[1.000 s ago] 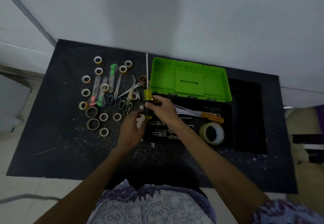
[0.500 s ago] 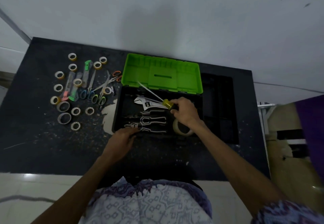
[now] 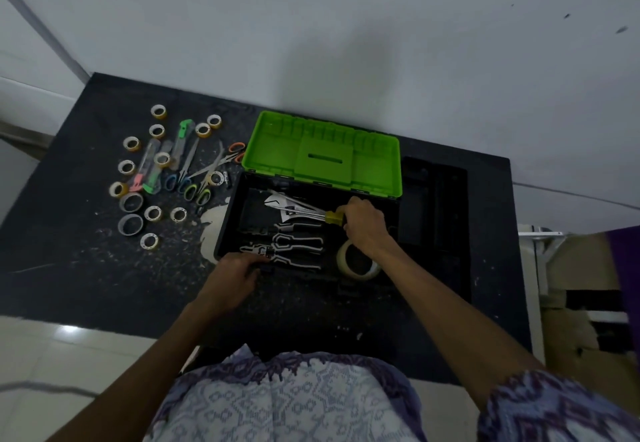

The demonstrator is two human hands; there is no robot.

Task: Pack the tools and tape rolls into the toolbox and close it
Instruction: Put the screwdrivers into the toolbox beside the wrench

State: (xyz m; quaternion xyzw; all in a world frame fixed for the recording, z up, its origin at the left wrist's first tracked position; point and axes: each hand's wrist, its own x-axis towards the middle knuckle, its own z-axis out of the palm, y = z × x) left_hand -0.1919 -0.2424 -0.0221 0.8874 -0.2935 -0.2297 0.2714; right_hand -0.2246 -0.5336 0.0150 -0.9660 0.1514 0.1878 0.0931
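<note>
The black toolbox (image 3: 225, 230) stands open on the dark mat, its green lid (image 3: 322, 154) tilted back. Inside lie an adjustable wrench (image 3: 280, 204), pliers (image 3: 298, 242) and a large clear tape roll (image 3: 358, 263). My right hand (image 3: 365, 225) is shut on the yellow handle of a long screwdriver (image 3: 332, 216), whose shaft lies low across the wrench, pointing left. My left hand (image 3: 232, 279) rests on the box's front left rim, fingers curled over it. Left of the box lie several small tape rolls (image 3: 152, 213), scissors (image 3: 194, 185) and utility knives (image 3: 147, 171).
A black insert tray (image 3: 433, 206) sits on the mat right of the toolbox. The white wall rises just behind the mat. Cardboard and a white frame (image 3: 540, 237) stand at the far right. My patterned clothing fills the bottom.
My right hand carried the screwdriver from the box's left edge into the box and lowered it over the wrench. My left hand moved onto the front rim. The camera shifted right.
</note>
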